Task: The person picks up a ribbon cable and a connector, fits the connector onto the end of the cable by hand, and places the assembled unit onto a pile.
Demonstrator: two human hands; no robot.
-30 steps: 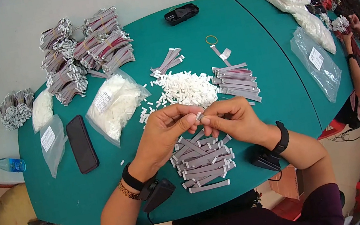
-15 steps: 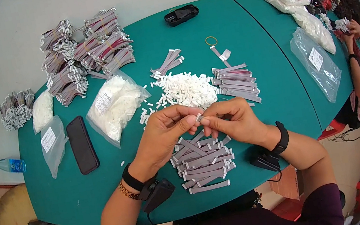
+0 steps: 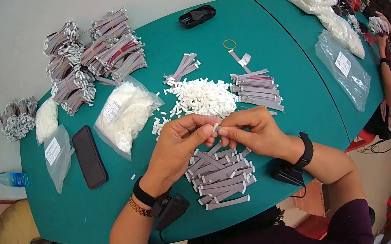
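My left hand (image 3: pixel 180 140) and my right hand (image 3: pixel 256 131) meet over the middle of the table, both pinching with thumb and fingers. Between their tips is the white connector end (image 3: pixel 216 127) of a short ribbon cable; the rest of the cable is mostly hidden by my fingers. Just beyond my hands lies a heap of small white connector pieces (image 3: pixel 202 99). Beneath and nearer to me is a loose stack of grey ribbon cables (image 3: pixel 222 174) with white ends. Another row of grey and reddish ribbon cables (image 3: pixel 256 92) lies to the right of the heap.
Bundled ribbon cables (image 3: pixel 113 48) are piled at the far left. A plastic bag of white pieces (image 3: pixel 124 114) and a black phone (image 3: pixel 90 157) lie on the green table (image 3: pixel 301 104). A black tray (image 3: pixel 197 16) sits at the back. At far right, a co-worker's hand (image 3: pixel 382 39) holds a cable bundle.
My hands and the cable between them stay in practically the same place. At the far right, the co-worker's hands and bundle have shifted slightly.
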